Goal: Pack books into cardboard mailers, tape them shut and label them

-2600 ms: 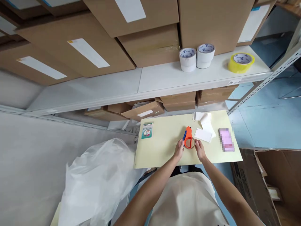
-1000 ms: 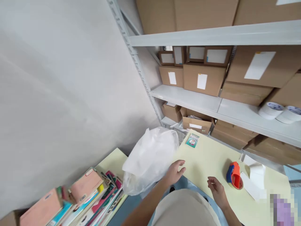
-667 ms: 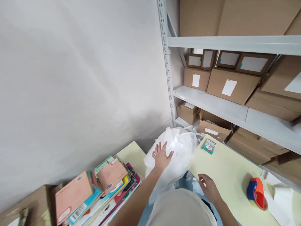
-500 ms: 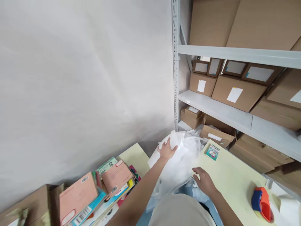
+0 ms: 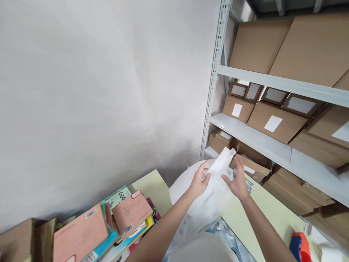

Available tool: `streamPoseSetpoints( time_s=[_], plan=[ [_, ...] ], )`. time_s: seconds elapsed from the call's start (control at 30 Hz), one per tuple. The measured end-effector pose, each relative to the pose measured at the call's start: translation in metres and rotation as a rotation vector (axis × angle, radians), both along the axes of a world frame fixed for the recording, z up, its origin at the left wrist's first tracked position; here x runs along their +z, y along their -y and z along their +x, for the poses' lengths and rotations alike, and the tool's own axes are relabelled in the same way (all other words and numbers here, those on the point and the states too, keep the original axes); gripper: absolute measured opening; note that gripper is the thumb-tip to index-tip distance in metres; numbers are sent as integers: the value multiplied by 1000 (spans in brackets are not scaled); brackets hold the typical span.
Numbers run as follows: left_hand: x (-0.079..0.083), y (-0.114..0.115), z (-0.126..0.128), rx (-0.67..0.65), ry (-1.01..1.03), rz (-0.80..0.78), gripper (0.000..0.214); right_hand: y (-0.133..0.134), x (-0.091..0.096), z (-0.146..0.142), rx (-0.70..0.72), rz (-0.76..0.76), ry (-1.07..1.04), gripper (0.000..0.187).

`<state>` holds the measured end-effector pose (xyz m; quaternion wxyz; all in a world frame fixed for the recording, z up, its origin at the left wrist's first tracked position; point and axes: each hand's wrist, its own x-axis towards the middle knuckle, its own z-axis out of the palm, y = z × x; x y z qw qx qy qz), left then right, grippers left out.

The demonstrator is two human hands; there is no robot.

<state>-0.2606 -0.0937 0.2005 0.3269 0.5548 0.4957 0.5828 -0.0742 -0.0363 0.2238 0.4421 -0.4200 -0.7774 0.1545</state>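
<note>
The white sheet stands folded into a narrow upright strip at the top of a bulging white plastic bag, its upper end leaning toward the shelving rack. The left hand is at the sheet's left side, thumb and fingers bent toward it; whether that grip pinches the material I cannot tell. The right hand is on the other side, its grip spread, with a clear gap between thumb and fingers — the fingertips come up close to the sheet's right edge, though contact is unclear.

Behind the hands, an open cardboard box sits on the lower shelf. A teal printed card, partly covered by the right hand, lies on the pale yellow surface; near its far end is an orange-and-blue tape dispenser, cut off by the lower edge. Left of the bag, pink-covered booklets lie stacked on other printed items — well apart from both hands.
</note>
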Motion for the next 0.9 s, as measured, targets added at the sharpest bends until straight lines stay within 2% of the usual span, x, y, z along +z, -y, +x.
streamPoseSetpoints(
  time_s=[0.07, 0.1, 0.23, 0.33, 0.47, 0.57, 0.63, 0.73, 0.8, 0.87, 0.9],
  plan=[
    [10, 3, 0, -42, -36, 32, 57, -6, 23, 7, -17, 62, -14, 89],
    [14, 5, 0, -66, -58, 36, 57, -7, 33, 11, -4, 80, -6, 87],
    [25, 12, 0, -146, -150, 33, 59, -3, 62, 27, 90, 157, 75, 48],
    [31, 13, 0, -185, -193, 28, 61, 6, 76, 37, 115, 254, 125, 32],
    [37, 12, 2, -244, -220, 18, 61, 21, 92, 48, 89, 344, 281, 30],
    [38, 10, 5, -315, -244, -1, 61, 28, 100, 50, 91, 344, 376, 30],
    [36, 9, 8, -348, -242, 11, 61, 29, 103, 50, 105, 292, 378, 24],
    [32, 8, 14, -268, -251, 132, 70, 26, 108, 48, 54, 191, 270, 18],
    [29, 6, 18, -127, -333, 178, 94, 26, 114, 48, -37, 102, 159, 16],
    [27, 4, 22, 8, -452, 126, 113, 29, 121, 49, -91, 20, 51, 14],
    [26, 3, 24, 57, -496, 84, 114, 30, 126, 50, -97, -12, 4, 14]
  ],
)
